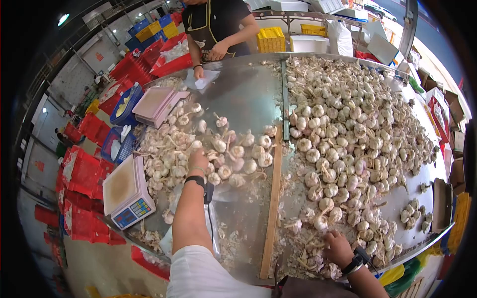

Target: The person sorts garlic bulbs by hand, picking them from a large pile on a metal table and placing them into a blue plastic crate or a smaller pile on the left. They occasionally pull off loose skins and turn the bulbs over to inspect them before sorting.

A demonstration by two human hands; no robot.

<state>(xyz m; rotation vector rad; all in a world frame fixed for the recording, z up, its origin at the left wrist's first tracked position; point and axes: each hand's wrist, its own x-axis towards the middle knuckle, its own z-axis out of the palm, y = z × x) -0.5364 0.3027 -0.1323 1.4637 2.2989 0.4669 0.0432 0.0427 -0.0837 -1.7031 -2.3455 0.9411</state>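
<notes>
My left hand [198, 163] reaches out over the left garlic pile [166, 144], among loose bulbs; its fingers are blurred and partly lost against the garlic. My right hand [339, 248] rests low at the near edge of the large right garlic heap [348, 149], its fingers bent down onto bulbs and loose skins. What it holds, if anything, is hidden. Between the two piles runs a wooden strip [272, 213] on the metal table [248, 89]. Each of my wrists carries a dark band with a device.
A white scale [121, 191] and a pinkish scale [153, 105] stand at the left edge. Blue baskets [126, 104] and red crates [84, 176] lie beyond. Across the table, a person [213, 30] in an apron holds a plastic bag [202, 79]. A dark box [441, 204] sits at the right edge.
</notes>
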